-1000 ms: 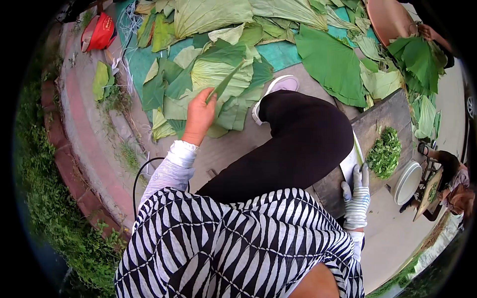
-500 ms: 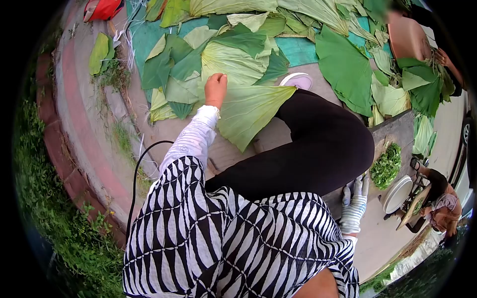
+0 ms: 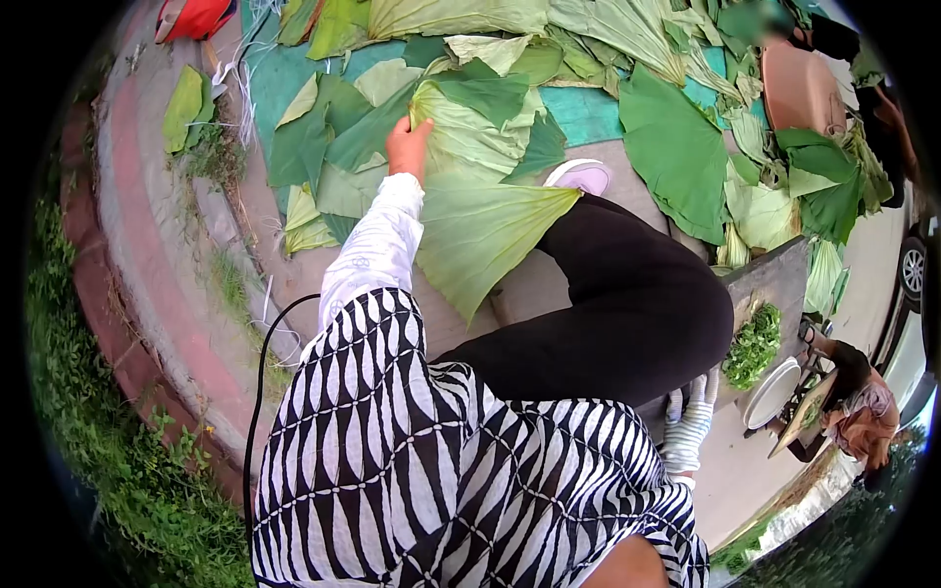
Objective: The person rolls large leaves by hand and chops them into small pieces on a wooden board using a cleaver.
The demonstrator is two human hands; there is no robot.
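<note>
My left hand (image 3: pixel 407 150), ungloved below a white sleeve, has thumb and fingers closed on the edge of a pale green lotus leaf (image 3: pixel 470 127) on the pile. Another pale lotus leaf (image 3: pixel 490 235) spreads below that hand, its pointed corner reaching my bent leg. In a striped glove, my right hand (image 3: pixel 689 426) lies low beside my knee with its fingers stretched out, next to a dark wooden board (image 3: pixel 769 284). It holds nothing that I can see. A heap of cut greens (image 3: pixel 753 345) rests on the board.
More lotus leaves (image 3: pixel 671 147) cover a teal sheet (image 3: pixel 583 110). A brown tub (image 3: pixel 804 88) stands at upper right beside another person. A white round basin (image 3: pixel 772 394) and a seated person (image 3: pixel 863 416) are at right. A black cable (image 3: pixel 263 382) runs along my left side.
My left hand has moved up and slightly left, now gripping the leaf's edge farther up. The lower pale leaf's hanging corner sits a little lower. My right hand stays by my knee.
</note>
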